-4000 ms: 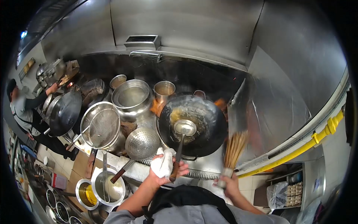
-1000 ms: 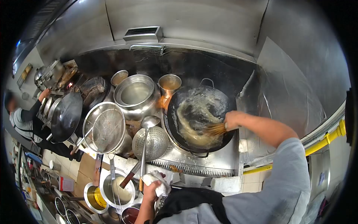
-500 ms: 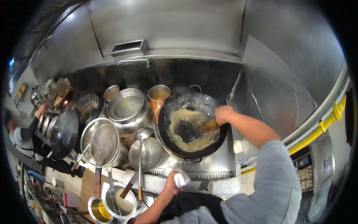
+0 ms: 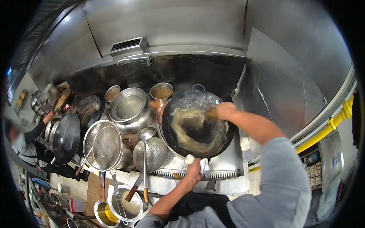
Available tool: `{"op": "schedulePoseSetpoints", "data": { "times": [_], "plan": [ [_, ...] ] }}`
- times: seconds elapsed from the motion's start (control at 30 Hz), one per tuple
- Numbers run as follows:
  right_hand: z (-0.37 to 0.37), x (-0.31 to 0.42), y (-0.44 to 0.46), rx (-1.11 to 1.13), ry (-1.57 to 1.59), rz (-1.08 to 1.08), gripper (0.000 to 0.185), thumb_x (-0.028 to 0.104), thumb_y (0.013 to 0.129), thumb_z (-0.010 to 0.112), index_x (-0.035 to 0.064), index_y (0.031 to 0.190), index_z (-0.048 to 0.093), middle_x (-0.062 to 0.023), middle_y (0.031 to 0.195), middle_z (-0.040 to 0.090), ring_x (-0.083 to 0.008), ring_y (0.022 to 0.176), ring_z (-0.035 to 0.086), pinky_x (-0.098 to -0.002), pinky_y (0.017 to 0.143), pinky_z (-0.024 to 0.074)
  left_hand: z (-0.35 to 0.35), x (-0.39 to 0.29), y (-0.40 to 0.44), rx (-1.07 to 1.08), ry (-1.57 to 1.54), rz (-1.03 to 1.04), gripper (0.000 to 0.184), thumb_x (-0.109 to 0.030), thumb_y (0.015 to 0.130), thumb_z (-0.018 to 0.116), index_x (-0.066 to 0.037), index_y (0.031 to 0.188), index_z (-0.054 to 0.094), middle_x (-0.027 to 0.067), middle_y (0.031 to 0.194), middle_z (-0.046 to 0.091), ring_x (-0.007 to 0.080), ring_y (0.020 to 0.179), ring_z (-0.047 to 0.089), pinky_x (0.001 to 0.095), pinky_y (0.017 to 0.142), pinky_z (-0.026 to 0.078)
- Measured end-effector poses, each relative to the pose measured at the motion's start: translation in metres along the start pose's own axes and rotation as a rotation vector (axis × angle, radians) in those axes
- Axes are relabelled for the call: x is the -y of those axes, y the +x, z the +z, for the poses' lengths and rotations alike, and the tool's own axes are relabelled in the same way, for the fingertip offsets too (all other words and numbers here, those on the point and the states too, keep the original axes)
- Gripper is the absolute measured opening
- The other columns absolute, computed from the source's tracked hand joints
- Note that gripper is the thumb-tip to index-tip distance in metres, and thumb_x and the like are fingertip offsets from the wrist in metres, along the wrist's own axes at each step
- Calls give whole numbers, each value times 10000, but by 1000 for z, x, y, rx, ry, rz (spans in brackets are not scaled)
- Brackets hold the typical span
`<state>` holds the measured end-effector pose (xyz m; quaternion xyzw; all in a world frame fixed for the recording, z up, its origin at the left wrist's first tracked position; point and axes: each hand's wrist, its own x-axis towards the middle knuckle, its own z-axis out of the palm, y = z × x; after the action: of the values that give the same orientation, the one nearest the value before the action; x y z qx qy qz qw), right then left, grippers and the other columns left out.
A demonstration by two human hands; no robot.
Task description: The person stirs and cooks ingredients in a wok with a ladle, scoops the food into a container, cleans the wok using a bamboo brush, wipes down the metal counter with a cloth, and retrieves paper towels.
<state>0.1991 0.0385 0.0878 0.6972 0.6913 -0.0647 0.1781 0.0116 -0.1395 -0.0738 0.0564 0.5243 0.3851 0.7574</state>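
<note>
A black wok [image 4: 167,135] sits on the burner with cloudy, foamy liquid [image 4: 182,140] swirling round its inside. My right hand [image 4: 226,111] is closed round a brown bamboo wok brush [image 4: 211,113], its bristle end blurred over the liquid. At the wok's near rim, my left hand [image 4: 194,169] grips a folded white cloth [image 4: 204,166]. The cloth covers the spot of the near loop handle, so I cannot tell how firmly the handle is held. The far loop handle [image 4: 198,87] stands up at the back rim.
Left of the wok are a metal pot [image 4: 129,123], a perforated strainer [image 4: 154,152], a ladle [image 4: 145,167] and a wire sieve [image 4: 102,144]. A second wok [image 4: 66,136] stands farther left, near another person [image 4: 28,142]. Bowls [image 4: 131,216] sit below. A yellow pipe [image 4: 334,119] runs along the right.
My left hand with the cloth has moved up and right to the wok's near rim. My right hand has shifted slightly up and left with the brush, and the liquid has swirled round.
</note>
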Motion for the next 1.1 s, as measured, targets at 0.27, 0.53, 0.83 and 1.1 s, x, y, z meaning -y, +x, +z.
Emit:
{"op": "schedulePoseSetpoints", "data": {
  "times": [0.27, 0.53, 0.83, 1.1],
  "plan": [
    [82, 36, -38, 171, 341, -412, 581, 393, 681, 685, 190, 1218, 595, -200, 1067, 634, -346, 985, 613, -411, 873, 481, -6, -6, 1, 7, 92, -35, 218, -181, 847, 521, 0, 963, 557, 103, 850, 635, 258, 711, 644, 425, 602, 538],
    [26, 33, 41, -124, 391, -43, 353, 272, 675, 652, 33, 934, 683, -174, 968, 668, -322, 896, 650, -407, 765, 525, -9, -1, 11, 65, 24, -82, 171, -165, 869, 484, -32, 952, 552, 101, 839, 632, 261, 734, 646, 426, 661, 545],
    [29, 30, -75, 277, -2, -444, 435, 296, 687, 674, 94, 1073, 668, -151, 920, 676, -303, 825, 650, -398, 713, 522, -23, -2, -33, 205, 17, -137, 223, -338, 896, 559, -119, 936, 575, 32, 816, 630, 208, 709, 637, 389, 635, 538],
    [93, 104, 48, 21, 1315, 4, 510, 236, 761, 679, 110, 1241, 557, -130, 730, 636, -248, 479, 574, -404, 404, 474, -42, -11, -77, 222, 18, -78, 228, -300, 857, 636, -85, 909, 580, 34, 750, 618, 173, 625, 623, 329, 571, 530]
  ]
}}
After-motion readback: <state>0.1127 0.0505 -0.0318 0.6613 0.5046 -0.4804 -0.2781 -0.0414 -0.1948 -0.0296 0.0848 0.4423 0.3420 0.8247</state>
